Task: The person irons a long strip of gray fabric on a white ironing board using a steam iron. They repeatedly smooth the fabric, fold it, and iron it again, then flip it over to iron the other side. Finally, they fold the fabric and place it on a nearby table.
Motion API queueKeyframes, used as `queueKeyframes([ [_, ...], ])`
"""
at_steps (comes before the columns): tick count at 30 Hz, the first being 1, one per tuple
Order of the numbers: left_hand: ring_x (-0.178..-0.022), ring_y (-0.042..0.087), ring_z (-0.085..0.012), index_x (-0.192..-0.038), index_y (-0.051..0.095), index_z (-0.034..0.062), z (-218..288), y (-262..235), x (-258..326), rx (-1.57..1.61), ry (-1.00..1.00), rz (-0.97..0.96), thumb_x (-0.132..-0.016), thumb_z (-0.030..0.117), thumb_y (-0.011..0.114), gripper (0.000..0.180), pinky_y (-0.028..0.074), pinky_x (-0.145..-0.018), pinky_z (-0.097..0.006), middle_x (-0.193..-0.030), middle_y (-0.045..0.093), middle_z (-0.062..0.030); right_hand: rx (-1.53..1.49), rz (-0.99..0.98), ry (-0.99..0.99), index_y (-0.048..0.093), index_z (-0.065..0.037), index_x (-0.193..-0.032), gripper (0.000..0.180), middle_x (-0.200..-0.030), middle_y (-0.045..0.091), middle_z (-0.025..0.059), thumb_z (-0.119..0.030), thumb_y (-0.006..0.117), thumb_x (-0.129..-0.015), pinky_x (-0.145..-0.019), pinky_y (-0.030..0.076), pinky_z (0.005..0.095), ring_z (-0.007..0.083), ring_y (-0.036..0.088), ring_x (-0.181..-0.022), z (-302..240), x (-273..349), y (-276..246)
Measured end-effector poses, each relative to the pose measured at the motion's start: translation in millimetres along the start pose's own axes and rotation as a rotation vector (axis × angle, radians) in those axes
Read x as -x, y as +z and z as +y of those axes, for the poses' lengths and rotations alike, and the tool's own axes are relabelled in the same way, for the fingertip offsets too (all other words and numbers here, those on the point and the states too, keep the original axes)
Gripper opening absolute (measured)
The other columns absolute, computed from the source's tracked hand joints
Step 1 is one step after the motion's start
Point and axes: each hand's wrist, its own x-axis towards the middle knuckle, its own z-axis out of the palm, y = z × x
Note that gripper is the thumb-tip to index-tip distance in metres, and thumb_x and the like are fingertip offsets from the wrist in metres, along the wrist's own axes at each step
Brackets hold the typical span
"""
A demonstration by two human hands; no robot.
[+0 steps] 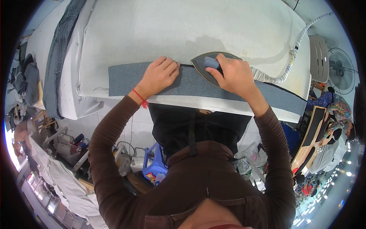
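Note:
A long grey-blue fabric strip [126, 78] lies along the near edge of a white padded ironing table [183, 26]. My left hand [159, 74] presses flat on the strip, fingers spread at its far edge; a red string circles that wrist. My right hand [234, 74] is closed around the blue handle of a steam iron [204, 65], whose pointed sole rests on the strip just right of my left fingertips. A wrapped white hose [284, 74] runs from the iron toward the back right.
A darker grey cloth [57, 57] hangs over the table's left end. A blue plastic stool [154, 162] and clutter sit on the floor below. A fan [341, 70] stands at the right, with another person [331, 129] working beyond it.

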Motion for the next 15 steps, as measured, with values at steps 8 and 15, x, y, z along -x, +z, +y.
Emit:
queueKeyframes([
  [8,-0.106,0.069,-0.0253,-0.121,0.082,-0.0017,10,-5,-3,0.058,-0.080,0.062,-0.090,0.006,0.078,0.032,0.059,-0.099,-0.040,-0.109,0.069,-0.0069,0.017,-0.040,-0.009,0.069,-0.003,-0.101,0.050,-0.070,0.075,0.0155,-0.052,0.075,-0.107,-0.059,0.060,0.0482,0.0376,0.076,-0.063,-17,-9,3],
  [15,-0.115,0.069,-0.0272,-0.128,0.078,0.0065,-17,-18,17,0.302,-0.181,-0.008,-0.091,0.005,0.075,0.037,0.059,-0.100,-0.044,-0.117,0.072,-0.0072,0.019,-0.023,0.008,0.070,-0.003,-0.099,0.052,-0.068,0.074,0.0157,-0.054,0.075,-0.107,-0.058,0.060,0.0495,0.0379,0.075,-0.061,-20,-11,6],
])
